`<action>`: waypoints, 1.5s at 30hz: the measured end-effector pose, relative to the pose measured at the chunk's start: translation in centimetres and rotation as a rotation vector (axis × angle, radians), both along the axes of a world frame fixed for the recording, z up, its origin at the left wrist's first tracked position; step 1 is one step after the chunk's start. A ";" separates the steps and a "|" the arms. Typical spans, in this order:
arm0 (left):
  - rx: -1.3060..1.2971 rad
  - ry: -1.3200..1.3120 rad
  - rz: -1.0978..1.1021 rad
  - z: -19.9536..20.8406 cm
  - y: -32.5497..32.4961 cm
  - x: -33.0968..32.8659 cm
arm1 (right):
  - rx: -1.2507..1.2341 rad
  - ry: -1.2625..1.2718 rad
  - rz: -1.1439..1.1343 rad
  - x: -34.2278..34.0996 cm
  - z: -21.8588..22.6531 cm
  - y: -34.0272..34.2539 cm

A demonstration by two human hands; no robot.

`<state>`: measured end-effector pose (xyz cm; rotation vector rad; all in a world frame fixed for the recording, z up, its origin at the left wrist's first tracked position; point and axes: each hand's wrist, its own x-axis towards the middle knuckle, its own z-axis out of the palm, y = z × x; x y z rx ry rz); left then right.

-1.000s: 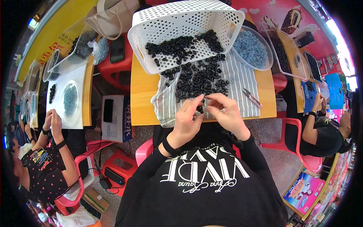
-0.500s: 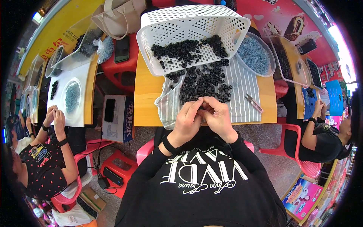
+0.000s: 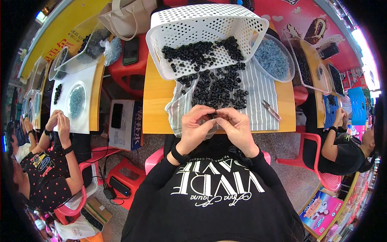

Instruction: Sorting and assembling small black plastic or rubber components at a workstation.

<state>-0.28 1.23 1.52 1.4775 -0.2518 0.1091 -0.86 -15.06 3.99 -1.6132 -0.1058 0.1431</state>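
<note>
Mid-frame, left hand (image 3: pixel 196 124) and right hand (image 3: pixel 238 125) pinch a small black piece (image 3: pixel 212 115) at the yellow wooden table (image 3: pixel 155 115), speckled grey floor (image 3: pixel 289 177) below.

The head-worn fisheye looks steeply down from near above the fingers (image 3: pixel 202 109), taking in the table (image 3: pixel 155 97) beyond them, the black shirt (image 3: pixel 213 213) behind them, and far sides seemingly too bent to judge.
</note>
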 end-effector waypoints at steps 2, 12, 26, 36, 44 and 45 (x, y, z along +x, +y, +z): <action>-0.099 0.079 -0.019 -0.5 -0.1 -0.1 | -0.001 -0.015 0.002 -0.1 0.0 -0.1; -0.611 0.376 -0.189 -0.6 0.2 -0.2 | -0.021 -0.150 -0.057 -0.8 1.3 0.5; -1.088 0.501 -0.447 -0.9 0.3 -0.1 | -0.487 -0.650 -0.119 0.0 2.8 1.2; -1.008 0.573 -0.449 -0.5 0.4 -0.3 | -0.644 -0.841 -0.010 0.9 3.2 1.0; -1.038 0.540 -0.540 -1.1 0.5 -0.4 | -0.547 -0.772 -0.039 0.7 2.2 0.8; -1.039 0.540 -0.540 -1.0 0.4 -0.4 | -0.515 -0.749 -0.042 0.7 2.0 0.8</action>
